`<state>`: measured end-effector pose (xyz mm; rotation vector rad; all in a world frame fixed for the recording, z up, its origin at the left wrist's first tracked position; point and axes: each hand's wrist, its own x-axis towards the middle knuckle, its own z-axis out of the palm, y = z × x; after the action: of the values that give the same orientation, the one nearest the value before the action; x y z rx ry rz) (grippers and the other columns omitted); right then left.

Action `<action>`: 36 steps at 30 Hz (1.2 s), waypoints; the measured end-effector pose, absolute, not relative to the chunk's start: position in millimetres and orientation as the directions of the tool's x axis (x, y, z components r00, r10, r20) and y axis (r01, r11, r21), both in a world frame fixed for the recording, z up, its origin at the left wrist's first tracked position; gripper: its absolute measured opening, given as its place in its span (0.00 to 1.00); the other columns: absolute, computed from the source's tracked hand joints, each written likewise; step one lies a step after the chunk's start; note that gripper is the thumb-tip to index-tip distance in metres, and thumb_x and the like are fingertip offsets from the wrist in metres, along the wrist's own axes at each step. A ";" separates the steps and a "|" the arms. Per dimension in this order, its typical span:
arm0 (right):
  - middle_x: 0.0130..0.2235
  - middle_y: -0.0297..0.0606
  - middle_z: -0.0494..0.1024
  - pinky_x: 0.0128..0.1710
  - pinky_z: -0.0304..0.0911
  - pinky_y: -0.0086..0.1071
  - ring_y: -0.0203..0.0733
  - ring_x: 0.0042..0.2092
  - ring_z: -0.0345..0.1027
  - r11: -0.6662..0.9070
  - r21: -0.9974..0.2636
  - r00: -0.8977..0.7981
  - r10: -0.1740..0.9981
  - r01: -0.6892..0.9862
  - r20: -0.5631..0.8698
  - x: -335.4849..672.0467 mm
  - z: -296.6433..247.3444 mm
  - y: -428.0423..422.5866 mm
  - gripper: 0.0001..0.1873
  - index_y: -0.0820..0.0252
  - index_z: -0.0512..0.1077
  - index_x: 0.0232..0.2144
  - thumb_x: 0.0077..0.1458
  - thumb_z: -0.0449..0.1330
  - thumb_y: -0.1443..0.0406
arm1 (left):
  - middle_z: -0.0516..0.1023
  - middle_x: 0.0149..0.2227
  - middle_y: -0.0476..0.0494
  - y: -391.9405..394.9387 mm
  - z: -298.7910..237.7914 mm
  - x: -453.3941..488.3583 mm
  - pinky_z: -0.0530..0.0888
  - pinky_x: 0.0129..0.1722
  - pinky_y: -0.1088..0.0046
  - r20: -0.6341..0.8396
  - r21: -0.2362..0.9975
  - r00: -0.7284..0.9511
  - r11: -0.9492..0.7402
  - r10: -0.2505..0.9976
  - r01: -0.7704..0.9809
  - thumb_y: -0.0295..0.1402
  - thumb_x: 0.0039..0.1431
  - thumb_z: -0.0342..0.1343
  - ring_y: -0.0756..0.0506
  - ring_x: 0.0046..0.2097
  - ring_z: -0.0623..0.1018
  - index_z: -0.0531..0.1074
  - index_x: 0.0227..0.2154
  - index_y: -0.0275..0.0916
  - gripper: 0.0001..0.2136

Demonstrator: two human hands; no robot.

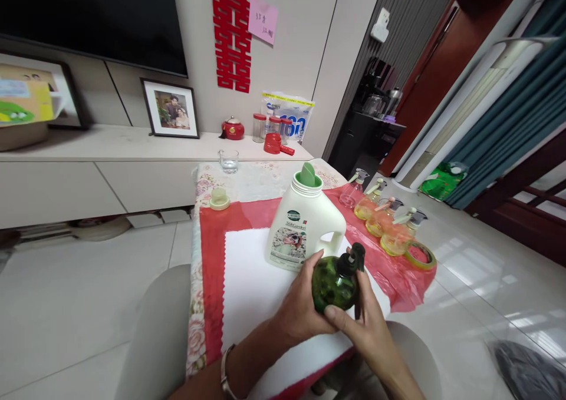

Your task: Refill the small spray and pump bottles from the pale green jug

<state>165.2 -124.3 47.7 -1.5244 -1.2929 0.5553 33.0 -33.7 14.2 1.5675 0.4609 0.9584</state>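
Between my two hands is a round, dark green spray bottle [332, 285] with a black pump head, tilted over the white cloth [247, 294]. My left hand [303, 306] wraps round its left side and underside. On its right side, my right hand [360, 311] grips it, thumb low on the body and fingers behind near the pump head. Just behind it stands a cream detergent jug [287, 229], upright, its cap off and a green spout showing in the neck. A pale greenish cap [219, 199] lies at the table's left side.
Several clear pump bottles [395, 238] with coloured tints line the right edge of the red plastic sheet [212, 270], by a roll of tape [420, 255]. A small glass cup [229, 162] stands at the back left. Red-lidded jars [259, 129] stand on the cabinet behind.
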 end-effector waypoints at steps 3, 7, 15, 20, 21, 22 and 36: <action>0.62 0.44 0.61 0.63 0.62 0.42 0.50 0.63 0.58 0.166 -0.863 0.350 0.865 0.478 0.360 175.1 54.6 -118.8 0.40 0.54 0.63 0.66 0.55 0.69 0.50 | 0.70 0.59 0.32 -34.8 18.1 33.0 0.69 0.61 0.47 0.297 0.954 0.538 -0.269 0.789 -0.131 0.30 0.33 0.72 0.30 0.59 0.73 0.53 0.64 0.40 0.52; 0.57 0.43 0.68 0.57 0.67 0.37 0.44 0.55 0.66 0.173 -0.853 0.449 0.789 0.492 0.419 176.9 70.7 -108.7 0.42 0.54 0.63 0.66 0.54 0.71 0.51 | 0.70 0.58 0.33 -37.6 22.2 32.6 0.70 0.60 0.48 0.281 0.954 0.545 -0.289 0.790 -0.074 0.28 0.32 0.72 0.31 0.58 0.73 0.53 0.63 0.40 0.51; 0.53 0.44 0.71 0.52 0.70 0.33 0.44 0.53 0.69 0.193 -0.917 0.437 0.832 0.348 0.341 174.3 95.8 -100.2 0.50 0.56 0.58 0.69 0.50 0.74 0.54 | 0.70 0.59 0.34 -36.1 20.9 32.1 0.70 0.61 0.49 0.252 0.968 0.599 -0.192 0.760 -0.163 0.29 0.31 0.74 0.31 0.59 0.73 0.54 0.62 0.41 0.52; 0.56 0.46 0.69 0.58 0.68 0.40 0.46 0.58 0.66 0.220 -0.958 0.192 0.948 0.186 0.255 181.2 97.9 -100.8 0.35 0.55 0.62 0.65 0.60 0.67 0.57 | 0.71 0.58 0.35 -35.3 21.5 31.1 0.70 0.60 0.50 0.252 0.964 0.607 -0.142 0.754 -0.225 0.29 0.31 0.75 0.32 0.58 0.74 0.55 0.62 0.42 0.51; 0.56 0.45 0.69 0.57 0.69 0.38 0.46 0.57 0.67 0.232 -0.945 0.203 0.939 0.229 0.279 180.9 97.4 -101.1 0.30 0.57 0.67 0.60 0.59 0.68 0.57 | 0.72 0.58 0.36 -35.6 21.8 30.7 0.70 0.60 0.51 0.254 0.964 0.608 -0.145 0.753 -0.223 0.29 0.31 0.74 0.33 0.57 0.74 0.55 0.62 0.43 0.51; 0.55 0.45 0.70 0.55 0.70 0.35 0.45 0.56 0.68 0.241 -0.930 0.233 0.922 0.277 0.308 180.3 96.8 -101.3 0.27 0.59 0.71 0.55 0.57 0.70 0.57 | 0.72 0.58 0.36 -35.9 22.1 30.2 0.70 0.60 0.51 0.257 0.964 0.612 -0.148 0.748 -0.223 0.29 0.32 0.74 0.33 0.57 0.75 0.55 0.62 0.43 0.51; 0.53 0.44 0.72 0.45 0.74 0.34 0.45 0.49 0.72 0.419 -0.903 0.481 0.775 0.097 0.411 180.4 162.3 -92.9 0.24 0.55 0.76 0.52 0.53 0.72 0.60 | 0.73 0.57 0.36 -40.5 36.8 6.6 0.71 0.60 0.52 0.183 0.980 0.646 -0.087 0.741 -0.177 0.27 0.31 0.75 0.33 0.57 0.75 0.58 0.62 0.42 0.51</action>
<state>180.4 -92.9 162.3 -1.0729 -0.9992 0.5277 6.6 -40.5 36.8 1.4695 0.4992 0.8192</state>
